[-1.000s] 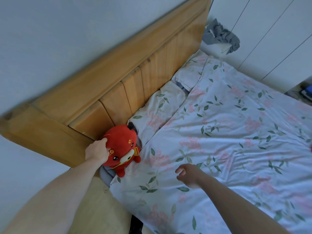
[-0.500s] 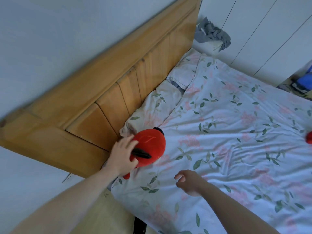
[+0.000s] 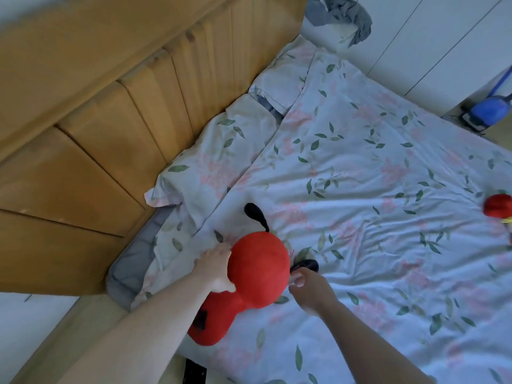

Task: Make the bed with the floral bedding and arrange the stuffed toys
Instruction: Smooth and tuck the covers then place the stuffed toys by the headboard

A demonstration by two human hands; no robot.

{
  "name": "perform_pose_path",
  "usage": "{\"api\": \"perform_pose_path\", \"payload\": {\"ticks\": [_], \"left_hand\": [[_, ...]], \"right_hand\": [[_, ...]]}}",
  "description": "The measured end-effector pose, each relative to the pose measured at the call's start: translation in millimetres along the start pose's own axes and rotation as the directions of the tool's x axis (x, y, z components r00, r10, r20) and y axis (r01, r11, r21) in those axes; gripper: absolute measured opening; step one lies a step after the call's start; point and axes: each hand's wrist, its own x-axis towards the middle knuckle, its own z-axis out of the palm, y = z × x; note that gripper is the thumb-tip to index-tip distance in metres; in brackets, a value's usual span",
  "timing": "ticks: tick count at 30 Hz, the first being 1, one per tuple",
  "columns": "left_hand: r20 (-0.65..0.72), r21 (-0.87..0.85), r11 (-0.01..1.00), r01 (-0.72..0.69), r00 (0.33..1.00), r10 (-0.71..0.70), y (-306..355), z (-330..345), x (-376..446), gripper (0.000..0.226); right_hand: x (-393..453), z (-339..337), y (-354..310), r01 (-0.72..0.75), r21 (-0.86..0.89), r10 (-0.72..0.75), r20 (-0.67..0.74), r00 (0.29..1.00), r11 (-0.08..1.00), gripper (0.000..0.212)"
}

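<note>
A red stuffed toy [image 3: 256,275] with black ears is held over the near corner of the floral duvet [image 3: 374,217], its back toward me. My left hand [image 3: 214,266] grips the left side of its head. My right hand [image 3: 307,286] pinches its black ear at the right side of the head. Two floral pillows [image 3: 216,162] lie along the wooden headboard [image 3: 116,112]. A second red toy [image 3: 498,207] lies at the right edge of the view, partly cut off.
Grey mattress corner [image 3: 130,267] shows at the near left beside the headboard. A grey cloth [image 3: 340,12] lies on the white surface past the bed's far corner. White wardrobe doors [image 3: 432,37] stand behind. A blue object [image 3: 490,109] sits on the floor at right.
The red toy left the pillow corner by the headboard and came toward me, turned its back to me. My right hand rose from the duvet and took its ear.
</note>
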Motion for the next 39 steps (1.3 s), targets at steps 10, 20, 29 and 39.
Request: {"api": "perform_pose_path", "payload": {"ticks": [10,20,29,39], "left_hand": [[0.004,-0.403,0.913,0.053,0.998,-0.057,-44.2,103.0,57.4,0.069],[-0.269,-0.484,0.875,-0.012,0.953,-0.136,-77.7,61.7,47.5,0.049],[-0.192,-0.978,0.137,-0.157,0.932,-0.306,-107.7,-72.3,-35.9,0.035],[-0.329,-0.768,0.636,0.075,0.806,-0.492,-187.4,-88.2,-89.8,0.126]], "right_hand": [[163.4,93.1,77.7,-0.348,0.571,0.246,0.251,0.936,0.744,0.132],[137.4,93.8,29.0,-0.117,0.937,-0.036,0.136,0.990,0.330,0.061],[14.1,97.1,-149.9,0.494,0.722,-0.237,-0.435,0.869,0.485,0.028],[29.0,206.4,-229.0,0.572,0.340,-0.628,0.077,0.775,0.747,0.026]]}}
